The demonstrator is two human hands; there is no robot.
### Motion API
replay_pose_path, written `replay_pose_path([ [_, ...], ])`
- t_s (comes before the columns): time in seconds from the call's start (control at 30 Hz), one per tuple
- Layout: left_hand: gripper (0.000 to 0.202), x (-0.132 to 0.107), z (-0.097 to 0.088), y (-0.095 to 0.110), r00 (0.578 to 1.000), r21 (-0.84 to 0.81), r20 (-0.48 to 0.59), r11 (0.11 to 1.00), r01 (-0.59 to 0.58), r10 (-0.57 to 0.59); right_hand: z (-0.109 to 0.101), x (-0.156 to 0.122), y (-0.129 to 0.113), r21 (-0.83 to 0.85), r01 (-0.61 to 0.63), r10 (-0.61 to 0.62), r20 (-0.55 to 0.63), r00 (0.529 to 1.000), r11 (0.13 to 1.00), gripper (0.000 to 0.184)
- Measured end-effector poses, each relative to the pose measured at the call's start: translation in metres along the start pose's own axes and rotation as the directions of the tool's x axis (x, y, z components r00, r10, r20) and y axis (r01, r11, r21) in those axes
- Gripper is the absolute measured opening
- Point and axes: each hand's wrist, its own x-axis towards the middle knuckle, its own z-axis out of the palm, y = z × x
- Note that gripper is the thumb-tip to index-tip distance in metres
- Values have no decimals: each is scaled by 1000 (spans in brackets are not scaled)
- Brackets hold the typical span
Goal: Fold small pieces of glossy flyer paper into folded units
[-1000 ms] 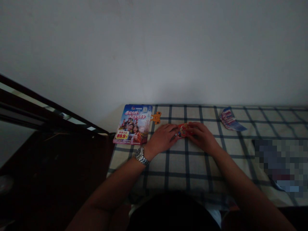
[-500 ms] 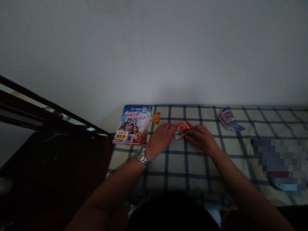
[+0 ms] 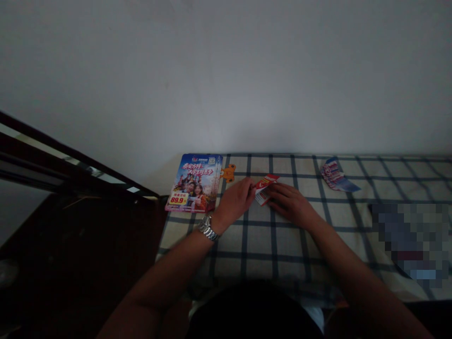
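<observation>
A small red and white folded paper [image 3: 263,187] is held over the checked cloth [image 3: 275,235]. My left hand [image 3: 236,201], with a metal watch at the wrist, pinches the paper's left edge. My right hand [image 3: 291,203] lies next to it on the right, with its fingers curled against the paper's lower right side. The paper is tilted up off the cloth.
A stack of colourful flyers [image 3: 195,183] lies at the cloth's far left corner, with a small orange cut-out [image 3: 229,173] beside it. A blue and red folded paper [image 3: 334,176] lies far right. Dark wooden furniture [image 3: 70,235] stands to the left. A white wall is behind.
The red paper has turned and lifted, its white side now showing. Both hands have shifted a little to the left with it.
</observation>
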Motion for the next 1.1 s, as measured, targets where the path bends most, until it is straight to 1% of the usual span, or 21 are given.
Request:
replay_pose_path([
  [0.07,16,0,0,1,997,3,19,997,-79,79,0,1,-1,-8,5,-5,12,1000,1000,39],
  [0.13,22,-1,0,1,986,7,40,987,-164,163,0,2,-2,-9,6,-6,25,1000,1000,39],
  [0.17,25,-1,-1,1,981,12,46,982,-189,189,0,2,-2,-10,6,-6,27,1000,1000,39],
  [0.23,27,-1,-1,1,978,21,43,978,-206,205,0,1,-1,-17,2,-2,26,1000,1000,39],
  [0.33,28,-1,-3,0,983,10,-5,983,-181,181,1,0,0,-15,-5,5,29,1000,1000,38],
  [0.43,25,0,-6,-2,991,-12,-87,995,-102,100,1,-1,1,4,-7,6,44,999,1000,38],
  [0.53,21,1,-6,-5,989,4,-148,1000,-20,20,1,-1,1,19,-5,4,43,999,1000,37],
  [0.7,22,2,-4,-10,986,109,-168,993,44,-25,-2,1,0,32,-9,8,39,999,999,30],
  [0.77,25,2,-3,-12,988,153,-151,987,43,-20,-2,2,1,53,-7,5,37,999,999,28],
  [0.83,27,2,-3,-13,995,169,-102,986,0,18,-3,2,1,73,-6,3,36,999,997,27],
  [0.97,30,4,1,-18,989,119,31,982,-146,143,-2,3,1,99,-6,3,29,1000,995,29],
  [1.03,32,4,3,-20,981,88,82,979,-183,176,-3,3,1,107,-6,3,28,1000,994,30],
  [1.1,32,3,4,-21,976,66,109,978,-196,188,-3,3,2,106,-6,2,34,999,994,30],
])
